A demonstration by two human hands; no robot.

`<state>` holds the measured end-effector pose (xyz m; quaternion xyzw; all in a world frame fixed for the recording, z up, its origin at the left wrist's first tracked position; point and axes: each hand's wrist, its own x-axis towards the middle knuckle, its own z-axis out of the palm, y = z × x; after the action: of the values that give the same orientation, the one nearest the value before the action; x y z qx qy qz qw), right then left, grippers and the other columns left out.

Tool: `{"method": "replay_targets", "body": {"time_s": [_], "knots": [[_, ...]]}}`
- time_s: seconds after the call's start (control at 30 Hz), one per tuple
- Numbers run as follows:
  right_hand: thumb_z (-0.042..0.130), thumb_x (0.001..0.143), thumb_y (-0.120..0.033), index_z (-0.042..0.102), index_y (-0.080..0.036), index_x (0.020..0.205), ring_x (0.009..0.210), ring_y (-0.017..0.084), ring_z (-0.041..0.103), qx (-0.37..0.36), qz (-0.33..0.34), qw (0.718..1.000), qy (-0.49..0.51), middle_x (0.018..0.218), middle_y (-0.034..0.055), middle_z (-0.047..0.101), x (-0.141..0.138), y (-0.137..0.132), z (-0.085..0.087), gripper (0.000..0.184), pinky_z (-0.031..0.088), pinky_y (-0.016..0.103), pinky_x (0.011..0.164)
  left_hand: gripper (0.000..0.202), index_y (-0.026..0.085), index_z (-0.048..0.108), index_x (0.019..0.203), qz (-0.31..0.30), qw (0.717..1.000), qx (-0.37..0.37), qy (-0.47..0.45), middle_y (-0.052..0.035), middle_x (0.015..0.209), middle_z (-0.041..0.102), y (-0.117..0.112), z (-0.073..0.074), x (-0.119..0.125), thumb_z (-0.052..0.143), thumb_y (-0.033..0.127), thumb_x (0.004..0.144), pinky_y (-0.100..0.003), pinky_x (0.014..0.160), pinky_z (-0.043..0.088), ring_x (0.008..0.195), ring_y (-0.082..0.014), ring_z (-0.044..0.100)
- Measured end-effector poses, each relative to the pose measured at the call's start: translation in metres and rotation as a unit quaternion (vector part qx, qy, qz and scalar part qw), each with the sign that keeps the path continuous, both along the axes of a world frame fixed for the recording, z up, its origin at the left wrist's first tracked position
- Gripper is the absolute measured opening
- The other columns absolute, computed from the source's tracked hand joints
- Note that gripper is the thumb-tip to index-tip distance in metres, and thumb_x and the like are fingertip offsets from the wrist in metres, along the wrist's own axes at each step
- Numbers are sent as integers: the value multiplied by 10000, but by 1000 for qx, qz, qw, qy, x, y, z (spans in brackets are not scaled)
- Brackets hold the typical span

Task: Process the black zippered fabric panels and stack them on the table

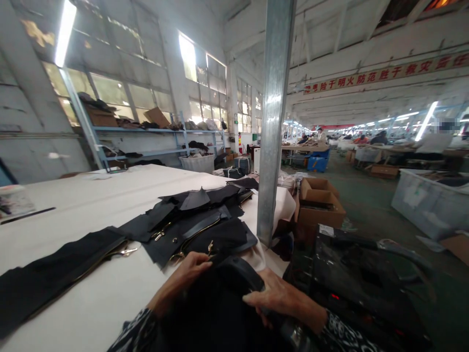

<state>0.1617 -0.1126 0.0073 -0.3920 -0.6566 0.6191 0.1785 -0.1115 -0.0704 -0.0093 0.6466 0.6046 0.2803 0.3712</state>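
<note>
At the near edge of a white table (110,205) both my hands hold one dark fabric piece (220,303). My left hand (181,281) grips its upper left edge, close to a brass zipper pull (210,248). On its right side, my right hand (282,298) pinches the cloth with curled fingers. Beyond the hands lies a pile of black fabric pieces with brass zippers (198,220). A long black strip with a zipper (54,274) stretches to the left.
A metal pillar (273,122) rises just right of the pile. A black machine (359,278) stands at lower right, cardboard boxes (320,200) behind it. Shelving (146,132) lines the left wall. Other people work at distant tables (366,142).
</note>
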Motion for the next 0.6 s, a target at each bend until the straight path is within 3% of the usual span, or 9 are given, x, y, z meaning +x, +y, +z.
{"method": "replay_targets", "body": {"time_s": [0.17,0.37,0.5,0.6], "knots": [[640,731,-372,563,-145,713,438,104,551,11,15,1000,22,568,-6,581,-8,18,8,241,455,191,388,317,174,642,768,35,975,-100,-195,-47,763,684,-21,-6,4,631,487,722,-308,663,479,734,-233,631],[631,738,-410,524,-149,766,411,107,526,55,-122,991,16,530,-28,555,9,33,39,283,444,206,370,421,159,579,1048,101,930,-135,-326,-68,898,714,-45,2,11,679,421,734,-327,776,513,842,-223,664],[621,753,-457,518,-146,758,416,111,546,81,-88,992,40,531,-25,560,31,12,58,328,456,203,377,416,156,618,1025,131,898,-131,-398,-76,846,730,-53,13,16,736,373,691,-335,722,532,779,-242,683],[617,769,-420,523,-153,828,409,100,546,80,-54,994,53,558,-38,562,36,-15,64,290,452,189,379,375,180,641,1001,137,895,-111,-411,-64,831,736,-53,19,19,740,368,691,-346,688,536,734,-248,684]]}}
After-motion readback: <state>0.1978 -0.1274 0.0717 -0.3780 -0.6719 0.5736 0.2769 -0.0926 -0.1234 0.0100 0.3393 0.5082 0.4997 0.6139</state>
